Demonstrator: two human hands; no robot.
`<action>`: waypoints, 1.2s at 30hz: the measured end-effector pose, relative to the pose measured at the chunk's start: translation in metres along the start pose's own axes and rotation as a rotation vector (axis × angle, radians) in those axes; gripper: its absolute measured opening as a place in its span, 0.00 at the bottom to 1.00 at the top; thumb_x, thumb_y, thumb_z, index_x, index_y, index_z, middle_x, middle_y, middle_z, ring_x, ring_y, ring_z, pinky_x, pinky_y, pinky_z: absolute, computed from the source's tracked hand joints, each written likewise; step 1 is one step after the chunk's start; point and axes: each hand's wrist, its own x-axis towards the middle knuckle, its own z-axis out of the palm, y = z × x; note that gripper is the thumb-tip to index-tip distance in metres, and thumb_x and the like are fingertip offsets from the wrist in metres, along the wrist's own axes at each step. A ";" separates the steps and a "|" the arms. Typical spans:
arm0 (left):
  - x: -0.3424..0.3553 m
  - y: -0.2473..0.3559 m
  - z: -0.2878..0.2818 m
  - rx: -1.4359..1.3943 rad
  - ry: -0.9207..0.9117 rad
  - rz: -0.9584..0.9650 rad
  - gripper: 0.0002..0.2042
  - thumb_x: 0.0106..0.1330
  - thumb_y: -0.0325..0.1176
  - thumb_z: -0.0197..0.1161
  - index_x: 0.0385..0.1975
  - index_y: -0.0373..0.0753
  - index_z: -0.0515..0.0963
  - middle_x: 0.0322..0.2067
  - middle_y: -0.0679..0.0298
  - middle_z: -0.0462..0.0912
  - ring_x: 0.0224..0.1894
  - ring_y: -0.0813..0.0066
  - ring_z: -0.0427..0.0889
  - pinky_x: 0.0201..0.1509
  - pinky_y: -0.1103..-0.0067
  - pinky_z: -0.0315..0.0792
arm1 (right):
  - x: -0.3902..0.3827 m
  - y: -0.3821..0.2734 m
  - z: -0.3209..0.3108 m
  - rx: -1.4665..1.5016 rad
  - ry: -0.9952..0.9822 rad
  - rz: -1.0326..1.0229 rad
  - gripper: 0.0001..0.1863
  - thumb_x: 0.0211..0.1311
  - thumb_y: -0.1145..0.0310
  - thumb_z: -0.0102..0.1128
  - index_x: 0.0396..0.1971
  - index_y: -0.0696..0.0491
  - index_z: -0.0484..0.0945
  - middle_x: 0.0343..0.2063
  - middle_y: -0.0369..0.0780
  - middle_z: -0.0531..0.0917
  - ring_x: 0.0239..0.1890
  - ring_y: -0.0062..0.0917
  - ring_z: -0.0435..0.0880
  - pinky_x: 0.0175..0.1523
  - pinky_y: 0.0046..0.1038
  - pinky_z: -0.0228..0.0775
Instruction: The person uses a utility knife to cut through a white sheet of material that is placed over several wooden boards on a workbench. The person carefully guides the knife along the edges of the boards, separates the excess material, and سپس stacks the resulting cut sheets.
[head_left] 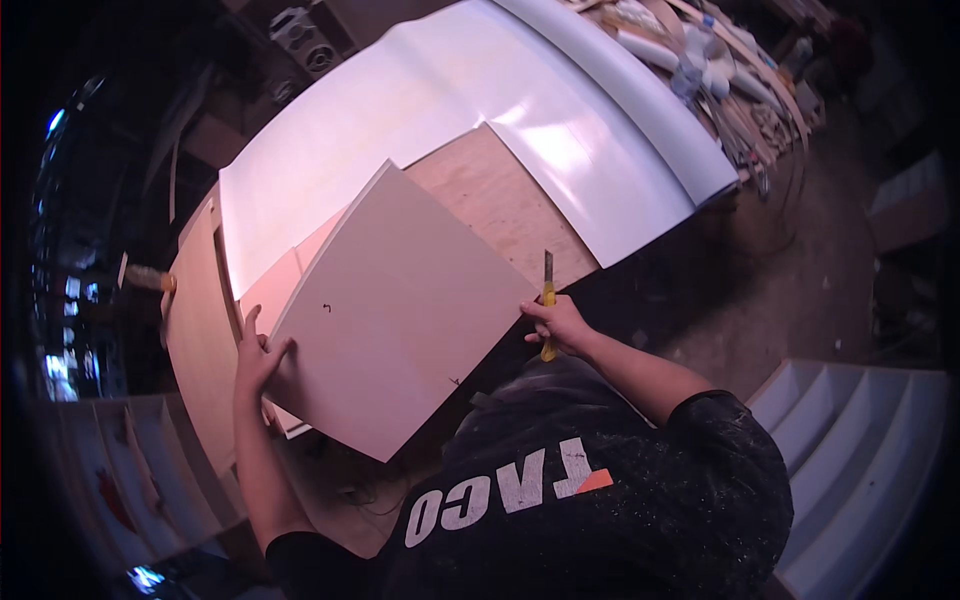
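Observation:
A pale rectangular board (405,310) lies tilted across the middle, its near corner jutting past the table edge toward my body. My left hand (258,362) grips its left edge, thumb over the top face and forefinger stretched out along the side; the other fingers are partly hidden. At the board's right corner, my right hand (562,325) is closed around a yellow utility knife (549,296). Its blade is out and points away from me. The fingers of that hand sit close to the corner; whether they also press on the board I cannot tell.
Under the board is a worktable with a bare wooden sheet (500,195) and glossy white sheeting (330,130), rolled at the far right (640,110). Offcuts (715,75) are heaped behind it. Slatted white units stand at lower left (150,480) and lower right (850,450).

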 end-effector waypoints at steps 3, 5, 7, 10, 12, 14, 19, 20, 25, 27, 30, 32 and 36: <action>0.061 0.013 0.045 0.187 -0.009 -0.018 0.40 0.61 0.43 0.70 0.70 0.41 0.55 0.13 0.61 0.72 0.17 0.73 0.73 0.27 0.71 0.68 | 0.009 0.026 -0.015 0.011 0.101 0.069 0.14 0.62 0.64 0.69 0.30 0.58 0.76 0.17 0.32 0.73 0.14 0.13 0.71 0.29 0.30 0.83; 0.090 0.013 0.072 0.189 -0.049 -0.004 0.41 0.61 0.45 0.69 0.70 0.40 0.55 0.13 0.60 0.73 0.17 0.71 0.73 0.27 0.71 0.67 | 0.017 0.035 -0.019 0.025 0.148 0.088 0.14 0.61 0.63 0.69 0.30 0.59 0.77 0.18 0.32 0.73 0.15 0.13 0.71 0.28 0.28 0.82; 0.108 0.014 0.092 0.224 -0.042 0.020 0.42 0.63 0.51 0.68 0.71 0.39 0.54 0.15 0.58 0.73 0.19 0.68 0.74 0.28 0.68 0.68 | 0.034 0.045 -0.027 -0.027 0.192 0.079 0.16 0.59 0.62 0.70 0.30 0.62 0.79 0.19 0.34 0.74 0.17 0.15 0.74 0.25 0.25 0.81; 0.132 0.023 0.110 0.282 -0.030 -0.019 0.41 0.66 0.52 0.64 0.71 0.38 0.51 0.15 0.57 0.72 0.19 0.66 0.72 0.29 0.67 0.67 | 0.055 0.049 -0.034 -0.114 0.193 0.024 0.18 0.60 0.61 0.70 0.30 0.64 0.78 0.20 0.35 0.75 0.19 0.18 0.78 0.25 0.25 0.80; 0.147 0.029 0.119 0.279 -0.004 -0.053 0.36 0.72 0.49 0.58 0.71 0.37 0.50 0.14 0.58 0.71 0.19 0.65 0.70 0.29 0.65 0.66 | 0.056 0.041 -0.035 -0.096 0.211 0.053 0.20 0.60 0.60 0.69 0.31 0.65 0.77 0.20 0.36 0.76 0.20 0.20 0.81 0.24 0.25 0.79; 0.157 0.028 0.128 0.273 -0.025 -0.065 0.35 0.72 0.49 0.58 0.70 0.36 0.51 0.14 0.58 0.71 0.19 0.65 0.70 0.30 0.65 0.66 | 0.056 0.033 -0.036 -0.190 0.174 0.084 0.20 0.60 0.60 0.68 0.32 0.65 0.76 0.21 0.38 0.78 0.19 0.22 0.82 0.24 0.26 0.78; 0.185 0.005 0.144 0.250 -0.047 -0.040 0.35 0.72 0.50 0.58 0.69 0.35 0.52 0.15 0.58 0.72 0.20 0.63 0.71 0.31 0.66 0.67 | 0.049 0.012 -0.035 -0.373 0.149 0.139 0.19 0.60 0.61 0.67 0.34 0.64 0.74 0.25 0.47 0.83 0.24 0.34 0.87 0.30 0.33 0.78; 0.187 0.002 0.147 0.226 -0.051 -0.024 0.35 0.72 0.50 0.58 0.69 0.35 0.52 0.15 0.58 0.72 0.20 0.63 0.72 0.31 0.66 0.68 | 0.046 0.020 -0.038 -0.492 0.217 0.051 0.20 0.61 0.60 0.65 0.37 0.64 0.73 0.27 0.51 0.83 0.30 0.41 0.86 0.35 0.38 0.78; 0.191 -0.004 0.162 0.226 -0.102 -0.023 0.35 0.73 0.49 0.57 0.69 0.35 0.52 0.18 0.55 0.75 0.23 0.62 0.76 0.33 0.66 0.70 | 0.025 0.028 -0.036 -0.585 0.450 -0.064 0.19 0.67 0.61 0.56 0.43 0.64 0.70 0.32 0.59 0.82 0.44 0.57 0.81 0.48 0.49 0.72; 0.192 -0.007 0.168 0.208 -0.112 -0.017 0.34 0.73 0.49 0.56 0.69 0.34 0.52 0.18 0.56 0.75 0.22 0.62 0.75 0.33 0.66 0.70 | 0.022 0.023 -0.039 -0.679 0.426 -0.072 0.15 0.70 0.64 0.51 0.44 0.64 0.70 0.32 0.59 0.82 0.41 0.58 0.82 0.47 0.51 0.72; 0.193 -0.003 0.175 0.188 -0.147 -0.039 0.35 0.73 0.49 0.55 0.69 0.33 0.50 0.19 0.55 0.77 0.24 0.60 0.76 0.35 0.66 0.71 | 0.018 0.010 -0.038 -0.812 0.390 0.009 0.15 0.71 0.64 0.49 0.41 0.63 0.71 0.30 0.59 0.82 0.38 0.58 0.82 0.46 0.52 0.73; 0.195 -0.001 0.183 0.184 -0.179 -0.065 0.35 0.74 0.48 0.54 0.70 0.33 0.49 0.21 0.53 0.78 0.26 0.58 0.78 0.37 0.66 0.72 | 0.017 0.003 -0.035 -0.942 0.396 0.046 0.15 0.70 0.64 0.48 0.41 0.63 0.72 0.29 0.58 0.83 0.37 0.56 0.83 0.44 0.51 0.75; 0.195 -0.008 0.200 0.141 -0.144 -0.087 0.36 0.74 0.50 0.51 0.71 0.33 0.46 0.34 0.41 0.82 0.41 0.46 0.82 0.49 0.62 0.73 | 0.018 -0.018 -0.025 -1.154 0.334 0.103 0.15 0.69 0.63 0.48 0.40 0.61 0.74 0.27 0.56 0.83 0.34 0.51 0.85 0.43 0.49 0.77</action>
